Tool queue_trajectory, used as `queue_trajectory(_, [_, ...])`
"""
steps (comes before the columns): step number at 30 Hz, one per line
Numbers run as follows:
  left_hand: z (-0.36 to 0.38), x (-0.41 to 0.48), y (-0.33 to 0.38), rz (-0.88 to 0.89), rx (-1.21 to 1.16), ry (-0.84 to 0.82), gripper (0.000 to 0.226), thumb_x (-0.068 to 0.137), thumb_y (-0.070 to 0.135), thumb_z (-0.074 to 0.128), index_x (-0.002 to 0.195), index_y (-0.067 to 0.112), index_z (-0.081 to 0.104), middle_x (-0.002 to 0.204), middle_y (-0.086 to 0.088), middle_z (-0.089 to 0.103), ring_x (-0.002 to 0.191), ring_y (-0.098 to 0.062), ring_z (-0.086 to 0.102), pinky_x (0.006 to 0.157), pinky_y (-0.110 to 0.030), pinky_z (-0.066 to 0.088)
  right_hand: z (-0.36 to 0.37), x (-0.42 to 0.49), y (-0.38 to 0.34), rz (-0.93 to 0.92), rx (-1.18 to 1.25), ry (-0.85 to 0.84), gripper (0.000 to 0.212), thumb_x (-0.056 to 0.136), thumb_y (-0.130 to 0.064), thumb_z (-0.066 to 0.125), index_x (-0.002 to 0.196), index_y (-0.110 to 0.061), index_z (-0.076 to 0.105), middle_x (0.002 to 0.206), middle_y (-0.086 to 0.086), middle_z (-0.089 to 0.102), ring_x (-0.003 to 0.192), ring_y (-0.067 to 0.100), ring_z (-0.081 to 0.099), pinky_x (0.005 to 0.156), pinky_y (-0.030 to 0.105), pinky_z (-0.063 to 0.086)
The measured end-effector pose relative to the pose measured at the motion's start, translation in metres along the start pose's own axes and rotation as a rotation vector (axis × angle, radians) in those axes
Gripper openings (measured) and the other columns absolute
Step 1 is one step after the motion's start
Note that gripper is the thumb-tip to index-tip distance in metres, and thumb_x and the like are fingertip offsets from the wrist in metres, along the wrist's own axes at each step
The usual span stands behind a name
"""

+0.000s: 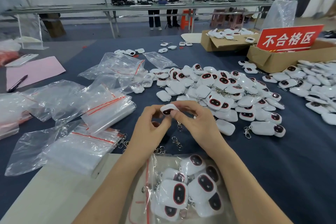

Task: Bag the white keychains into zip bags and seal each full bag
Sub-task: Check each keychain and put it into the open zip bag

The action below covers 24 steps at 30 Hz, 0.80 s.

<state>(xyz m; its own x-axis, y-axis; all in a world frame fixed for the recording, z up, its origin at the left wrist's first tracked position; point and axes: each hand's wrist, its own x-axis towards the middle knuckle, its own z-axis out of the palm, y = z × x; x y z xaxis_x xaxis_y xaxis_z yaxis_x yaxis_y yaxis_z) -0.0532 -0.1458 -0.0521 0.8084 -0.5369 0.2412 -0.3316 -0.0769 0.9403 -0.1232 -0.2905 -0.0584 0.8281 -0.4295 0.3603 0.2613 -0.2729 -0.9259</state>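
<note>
Both hands hold one white keychain [168,109] above the dark table, its black oval face with a red rim turned toward me and its metal clasp dangling below. My left hand [151,129] pinches its left end and my right hand [197,120] its right end. A zip bag [183,187] holding several keychains lies below my wrists, its red-lined mouth at the left. A big heap of loose keychains [220,91] lies beyond my hands, and a second heap [316,85] sits at the far right.
Empty zip bags [94,107] are strewn and stacked at the left. Cardboard boxes [272,58] with a red sign [289,38] stand at the back right. A pink sheet [36,71] and a pen [17,83] lie far left. Loose clasps [177,142] lie near my wrists. Two people stand at a far bench.
</note>
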Motion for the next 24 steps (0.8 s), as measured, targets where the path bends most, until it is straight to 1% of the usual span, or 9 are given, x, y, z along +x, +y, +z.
queue_trajectory(1, [-0.0002, -0.0002, 0.0004, 0.014, -0.006, -0.034, 0.017, 0.098, 0.026, 0.064, 0.113, 0.032, 0.068, 0.109, 0.008, 0.071, 0.101, -0.007, 0.066, 0.088, -0.026, 0.053, 0.0006, -0.0001, -0.0004, -0.02, 0.019, 0.014, 0.022, 0.09, -0.016, 0.075, 0.108, -0.029, 0.076, 0.109, -0.005, 0.075, 0.108, 0.007, 0.068, 0.092, 0.017, 0.05])
queue_trajectory(3, [-0.0015, -0.0009, 0.0011, 0.028, -0.087, -0.078, 0.019, 0.098, 0.027, 0.061, 0.116, 0.032, 0.069, 0.105, 0.007, 0.074, 0.1, -0.011, 0.068, 0.088, -0.026, 0.055, 0.0011, -0.0007, -0.002, -0.071, 0.022, 0.006, 0.022, 0.093, -0.014, 0.072, 0.11, -0.025, 0.077, 0.109, -0.005, 0.074, 0.109, 0.011, 0.068, 0.092, 0.02, 0.051])
queue_trajectory(6, [-0.0045, -0.0007, 0.0002, -0.004, -0.258, -0.097, 0.015, 0.099, 0.029, 0.063, 0.112, 0.026, 0.07, 0.106, 0.0, 0.076, 0.103, -0.015, 0.071, 0.09, -0.026, 0.056, 0.0033, -0.0023, -0.0029, -0.14, -0.045, -0.078, 0.028, 0.098, -0.008, 0.064, 0.118, -0.024, 0.074, 0.113, -0.008, 0.073, 0.114, 0.014, 0.066, 0.098, 0.025, 0.05])
queue_trajectory(9, [-0.0058, 0.0007, -0.0035, -0.029, -0.338, -0.072, 0.022, 0.093, 0.03, 0.066, 0.111, 0.019, 0.071, 0.11, -0.004, 0.076, 0.109, -0.017, 0.071, 0.099, -0.03, 0.055, 0.007, -0.0025, -0.0034, -0.033, 0.042, -0.069, 0.036, 0.096, -0.005, 0.065, 0.118, -0.033, 0.066, 0.114, -0.013, 0.073, 0.11, 0.008, 0.067, 0.095, 0.022, 0.051])
queue_trajectory(11, [-0.0059, 0.0012, -0.0051, -0.029, -0.339, -0.056, 0.017, 0.095, 0.024, 0.066, 0.109, 0.017, 0.071, 0.109, -0.003, 0.076, 0.109, -0.016, 0.071, 0.101, -0.03, 0.054, 0.0065, -0.002, -0.0023, 0.015, 0.103, -0.044, 0.029, 0.094, -0.005, 0.068, 0.109, -0.029, 0.066, 0.115, -0.012, 0.074, 0.109, 0.006, 0.068, 0.092, 0.02, 0.052])
queue_trajectory(14, [-0.0057, 0.0017, -0.0071, -0.021, -0.311, -0.051, 0.012, 0.098, 0.018, 0.064, 0.106, 0.02, 0.073, 0.109, -0.001, 0.076, 0.109, -0.016, 0.071, 0.099, -0.03, 0.055, 0.004, -0.0014, -0.0006, 0.027, 0.143, -0.053, 0.023, 0.09, -0.001, 0.071, 0.097, -0.022, 0.068, 0.113, -0.014, 0.074, 0.11, 0.006, 0.069, 0.092, 0.019, 0.052])
queue_trajectory(19, [-0.0051, 0.0022, -0.0065, -0.014, -0.315, -0.045, 0.013, 0.098, 0.016, 0.064, 0.103, 0.023, 0.074, 0.109, -0.001, 0.077, 0.108, -0.016, 0.071, 0.096, -0.029, 0.055, 0.004, -0.0007, -0.0001, 0.032, 0.14, -0.062, 0.022, 0.089, 0.002, 0.072, 0.095, -0.019, 0.067, 0.108, -0.018, 0.075, 0.106, 0.005, 0.07, 0.09, 0.019, 0.053])
queue_trajectory(22, [-0.0053, 0.0016, -0.0048, 0.001, -0.303, -0.026, 0.012, 0.095, 0.024, 0.067, 0.101, 0.031, 0.075, 0.106, 0.002, 0.077, 0.106, -0.012, 0.071, 0.096, -0.023, 0.054, 0.0053, -0.0021, -0.0016, 0.044, 0.11, -0.034, 0.021, 0.091, -0.006, 0.072, 0.097, -0.026, 0.068, 0.109, -0.019, 0.074, 0.102, 0.003, 0.07, 0.086, 0.016, 0.052])
queue_trajectory(24, [-0.005, 0.0021, -0.0047, 0.011, -0.272, 0.002, 0.012, 0.092, 0.028, 0.072, 0.103, 0.032, 0.074, 0.102, 0.005, 0.077, 0.101, -0.008, 0.071, 0.092, -0.02, 0.054, 0.0057, -0.0027, -0.0014, 0.023, -0.022, 0.013, 0.022, 0.093, -0.015, 0.072, 0.097, -0.036, 0.066, 0.108, -0.016, 0.072, 0.099, 0.001, 0.068, 0.084, 0.015, 0.051])
